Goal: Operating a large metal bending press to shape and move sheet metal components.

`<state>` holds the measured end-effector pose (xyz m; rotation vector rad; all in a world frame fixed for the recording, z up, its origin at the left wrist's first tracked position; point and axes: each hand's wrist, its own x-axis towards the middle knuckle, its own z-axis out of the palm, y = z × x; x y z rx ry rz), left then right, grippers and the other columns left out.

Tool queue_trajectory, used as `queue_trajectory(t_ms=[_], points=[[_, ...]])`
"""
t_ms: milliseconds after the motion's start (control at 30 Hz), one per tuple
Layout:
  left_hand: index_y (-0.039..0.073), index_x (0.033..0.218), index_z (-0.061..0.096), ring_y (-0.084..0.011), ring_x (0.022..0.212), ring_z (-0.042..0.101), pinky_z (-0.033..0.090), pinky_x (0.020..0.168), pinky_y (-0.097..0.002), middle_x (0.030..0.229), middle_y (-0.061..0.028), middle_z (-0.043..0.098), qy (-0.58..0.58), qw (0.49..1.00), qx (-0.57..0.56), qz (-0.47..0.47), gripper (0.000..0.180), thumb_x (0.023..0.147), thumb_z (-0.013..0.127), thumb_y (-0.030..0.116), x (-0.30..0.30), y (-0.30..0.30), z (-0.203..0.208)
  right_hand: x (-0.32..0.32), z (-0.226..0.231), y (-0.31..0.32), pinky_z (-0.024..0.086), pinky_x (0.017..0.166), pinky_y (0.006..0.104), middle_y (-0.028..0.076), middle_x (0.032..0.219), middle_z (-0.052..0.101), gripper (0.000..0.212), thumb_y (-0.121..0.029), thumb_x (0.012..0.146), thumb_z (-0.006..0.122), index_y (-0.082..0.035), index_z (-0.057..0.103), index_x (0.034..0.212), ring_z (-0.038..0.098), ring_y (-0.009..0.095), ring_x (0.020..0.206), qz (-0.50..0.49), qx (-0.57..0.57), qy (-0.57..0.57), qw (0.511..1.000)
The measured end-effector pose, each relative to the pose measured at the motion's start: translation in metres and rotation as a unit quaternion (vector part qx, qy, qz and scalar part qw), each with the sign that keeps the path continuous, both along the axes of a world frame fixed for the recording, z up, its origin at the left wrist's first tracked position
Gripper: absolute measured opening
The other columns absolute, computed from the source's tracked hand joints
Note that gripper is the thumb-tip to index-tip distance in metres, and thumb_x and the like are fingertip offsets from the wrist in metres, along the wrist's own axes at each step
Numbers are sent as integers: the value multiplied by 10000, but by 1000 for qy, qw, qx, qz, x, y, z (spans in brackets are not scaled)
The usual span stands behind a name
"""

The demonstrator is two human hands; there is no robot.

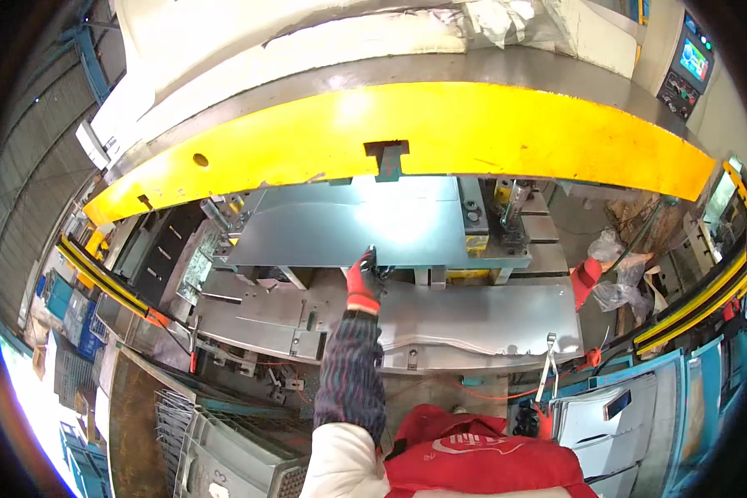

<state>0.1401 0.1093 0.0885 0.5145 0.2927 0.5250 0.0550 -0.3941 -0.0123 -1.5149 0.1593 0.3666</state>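
Note:
A flat, shiny metal sheet (307, 228) lies on the lower die beneath the yellow press beam, a bright glare on its right half. My left hand (365, 280), in a red glove with black fingers, is closed at the sheet's near edge, partly over its top. Lower right, beside the red garment, my right hand (538, 421) in a similar glove is closed around the lower end of a slim silver tool (548, 369). That tool stands up with its head toward the press bed; its exact kind is unclear. The right fingers are partly hidden.
The yellow beam (473, 124) spans above the sheet. A curved-edged metal sheet (490, 315) rests on the near bed. Stacked sheets (598, 440) with a phone (617, 404) stand at right. A grey crate (232, 456) sits lower left. Yellow-black guards (112, 282) flank the press.

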Motion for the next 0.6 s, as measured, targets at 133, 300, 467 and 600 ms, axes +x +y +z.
queue_trajectory(t_ms=[133, 300, 467, 600], points=[[54, 920, 501, -186, 643, 558, 489, 567, -294, 895, -72, 540, 41, 985, 168, 0, 209, 768, 418, 171, -46, -23, -7, 33, -21, -13, 436, 452, 289, 74, 649, 535, 213, -159, 737, 527, -27, 492, 901, 525, 170, 542, -39, -116, -152, 981], [45, 1005, 458, -214, 607, 569, 495, 582, -325, 979, -99, 509, 178, 786, 576, 136, 272, 759, 404, 147, -80, 6, -116, 108, 116, 64, 408, 427, 230, 36, 638, 527, 225, -132, 713, 552, -26, 483, 899, 504, 114, 504, 141, -53, -39, 988], [98, 889, 554, -204, 811, 541, 355, 738, -286, 883, -70, 576, 145, 959, 240, 39, 347, 544, 554, 69, -86, -19, -87, 166, 198, 161, 413, 431, 255, 67, 629, 519, 236, -161, 709, 557, -16, 474, 876, 505, 126, 496, 292, -131, -55, 946], [67, 919, 550, -186, 835, 535, 377, 776, -284, 897, -98, 569, 201, 933, 296, 40, 300, 634, 471, 19, -79, -20, -105, 200, 194, 210, 385, 410, 288, 90, 604, 493, 320, -227, 656, 585, 17, 465, 824, 484, 133, 455, 301, -411, -323, 798]])
